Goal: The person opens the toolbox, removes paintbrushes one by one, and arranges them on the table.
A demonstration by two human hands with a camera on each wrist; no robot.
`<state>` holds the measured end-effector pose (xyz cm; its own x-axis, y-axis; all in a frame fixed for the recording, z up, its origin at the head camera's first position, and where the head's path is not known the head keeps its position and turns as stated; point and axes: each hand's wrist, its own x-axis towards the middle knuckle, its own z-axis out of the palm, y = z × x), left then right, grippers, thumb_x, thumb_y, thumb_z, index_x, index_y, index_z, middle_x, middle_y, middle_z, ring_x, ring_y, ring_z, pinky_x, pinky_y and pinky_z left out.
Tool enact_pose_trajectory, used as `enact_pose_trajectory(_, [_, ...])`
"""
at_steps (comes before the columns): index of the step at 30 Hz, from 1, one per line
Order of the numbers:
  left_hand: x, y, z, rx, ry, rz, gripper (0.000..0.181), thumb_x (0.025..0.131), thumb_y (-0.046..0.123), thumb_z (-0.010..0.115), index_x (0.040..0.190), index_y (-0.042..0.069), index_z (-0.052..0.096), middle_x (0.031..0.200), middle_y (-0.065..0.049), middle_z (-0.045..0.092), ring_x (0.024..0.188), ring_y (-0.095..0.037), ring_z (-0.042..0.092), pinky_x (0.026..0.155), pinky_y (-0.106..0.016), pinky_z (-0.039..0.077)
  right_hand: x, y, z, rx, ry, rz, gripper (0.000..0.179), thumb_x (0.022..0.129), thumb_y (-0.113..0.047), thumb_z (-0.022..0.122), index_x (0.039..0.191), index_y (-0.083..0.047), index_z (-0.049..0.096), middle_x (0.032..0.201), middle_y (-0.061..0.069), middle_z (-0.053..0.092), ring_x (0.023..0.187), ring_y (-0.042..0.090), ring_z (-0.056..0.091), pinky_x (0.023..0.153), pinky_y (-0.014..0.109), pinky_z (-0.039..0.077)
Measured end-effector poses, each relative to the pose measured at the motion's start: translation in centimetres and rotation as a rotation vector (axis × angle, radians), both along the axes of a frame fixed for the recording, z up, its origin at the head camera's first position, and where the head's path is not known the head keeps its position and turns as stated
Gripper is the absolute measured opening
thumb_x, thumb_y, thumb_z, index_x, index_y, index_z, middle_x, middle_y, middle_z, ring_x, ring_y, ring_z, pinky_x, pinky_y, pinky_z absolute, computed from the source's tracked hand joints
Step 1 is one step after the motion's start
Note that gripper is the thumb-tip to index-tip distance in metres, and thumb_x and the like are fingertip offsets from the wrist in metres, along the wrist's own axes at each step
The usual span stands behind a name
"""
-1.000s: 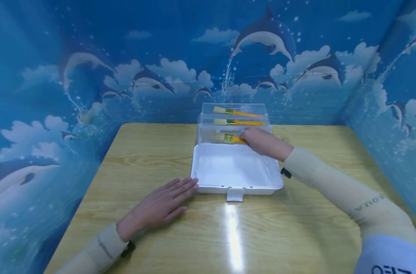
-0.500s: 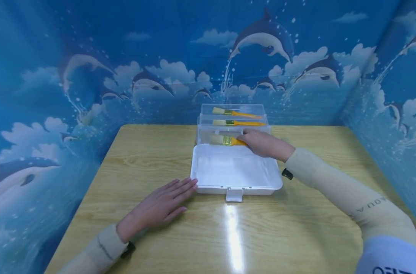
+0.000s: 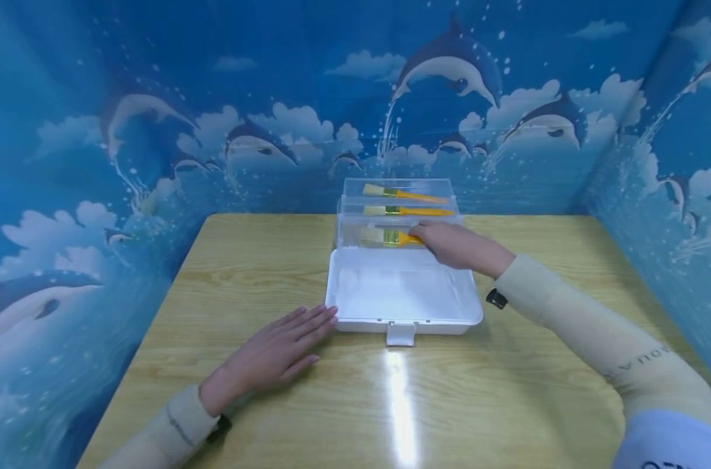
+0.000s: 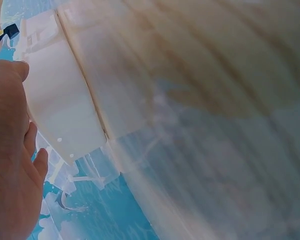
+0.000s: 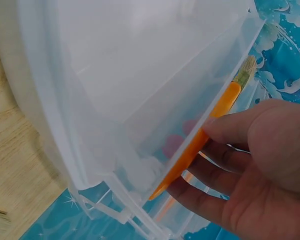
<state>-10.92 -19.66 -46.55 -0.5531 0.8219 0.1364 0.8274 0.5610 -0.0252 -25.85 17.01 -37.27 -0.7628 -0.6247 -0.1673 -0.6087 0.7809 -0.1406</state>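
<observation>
A white box (image 3: 405, 286) with its lid raised stands on the table, and stepped clear trays (image 3: 355, 228) rise behind its base. My right hand (image 3: 458, 246) pinches the orange handle of the front paintbrush (image 3: 393, 238), whose pale bristles point left over the lowest tray. In the right wrist view, thumb and fingers hold that handle along the clear tray wall. Two more orange-handled brushes lie in the trays behind: a middle paintbrush (image 3: 420, 211) and an upper paintbrush (image 3: 411, 194). My left hand (image 3: 267, 355) lies with fingers straight, fingertips at the box's front left corner.
The wooden table (image 3: 244, 260) carries the box near its back edge. A white latch (image 3: 401, 334) hangs from the box's front rim. A blue dolphin-printed backdrop (image 3: 303, 117) encloses the table at the back and sides.
The front paintbrush has dipped slightly and come back up in my right hand. My right wrist and forearm have shifted a little to the right. My left hand has stayed in place.
</observation>
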Motion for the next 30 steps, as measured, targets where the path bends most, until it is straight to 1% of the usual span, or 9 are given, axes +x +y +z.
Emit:
enact_pose_trajectory(5, [0.0,0.0,-0.1,-0.012,-0.005,0.006,0.065,0.108,0.040,0.043,0.163,0.014,0.019,0.171,0.000,0.013,0.157,-0.020,0.018,0.128,-0.040,0.019,0.3,0.3,0.1,-0.036,0.006,0.015,0.032,0.104,-0.002,0.054,0.135,-0.002,0.062,0.124,0.016,0.067,0.113,0.031,0.066,0.096,0.047,0.058])
enact_pose_trajectory(11, [0.0,0.0,-0.1,-0.010,-0.013,-0.001,0.066,0.108,0.038,0.046,0.163,0.012,0.021,0.171,-0.002,0.014,0.156,-0.021,0.019,0.128,-0.041,0.020,0.5,0.5,0.2,-0.046,0.008,0.003,0.034,0.104,-0.004,0.054,0.138,-0.003,0.061,0.127,0.016,0.066,0.116,0.031,0.065,0.098,0.047,0.058])
enact_pose_trajectory(15, [0.0,0.0,0.0,-0.019,-0.015,0.001,0.066,0.108,0.039,0.046,0.163,0.012,0.021,0.171,-0.002,0.014,0.157,-0.021,0.018,0.128,-0.041,0.020,0.7,0.6,0.4,-0.054,0.017,0.006,0.035,0.104,-0.003,0.054,0.139,-0.002,0.060,0.128,0.017,0.066,0.117,0.033,0.065,0.098,0.049,0.057])
enact_pose_trajectory(22, [0.1,0.0,0.1,-0.041,-0.054,0.026,0.069,0.107,0.039,0.047,0.164,0.015,0.015,0.172,0.001,0.010,0.157,-0.019,0.015,0.129,-0.039,0.016,0.9,1.1,0.6,-0.070,0.023,-0.011,0.036,0.104,-0.002,0.052,0.139,-0.002,0.059,0.132,0.018,0.065,0.120,0.035,0.063,0.100,0.051,0.056])
enact_pose_trajectory(24, [0.1,-0.1,0.1,-0.042,-0.054,0.028,0.069,0.108,0.040,0.046,0.164,0.016,0.015,0.172,0.001,0.010,0.157,-0.019,0.015,0.129,-0.039,0.016,1.0,1.3,0.6,-0.076,0.027,-0.017,0.035,0.105,-0.003,0.052,0.139,-0.002,0.060,0.132,0.018,0.065,0.121,0.035,0.063,0.101,0.051,0.055])
enact_pose_trajectory(28, [0.0,-0.1,0.1,-0.044,-0.046,0.020,0.066,0.109,0.041,0.042,0.164,0.015,0.016,0.172,0.000,0.011,0.157,-0.020,0.016,0.128,-0.041,0.020,1.1,1.6,0.6,-0.085,0.033,-0.032,0.035,0.105,-0.004,0.053,0.138,-0.003,0.061,0.134,0.017,0.064,0.124,0.035,0.061,0.103,0.052,0.054])
enact_pose_trajectory(30, [0.0,0.0,0.1,-0.050,-0.046,0.020,0.066,0.109,0.041,0.040,0.164,0.014,0.016,0.172,-0.001,0.011,0.157,-0.020,0.016,0.128,-0.040,0.020,1.2,1.7,0.6,-0.091,0.034,-0.039,0.035,0.104,-0.003,0.053,0.138,-0.002,0.060,0.135,0.017,0.064,0.126,0.035,0.060,0.104,0.052,0.053])
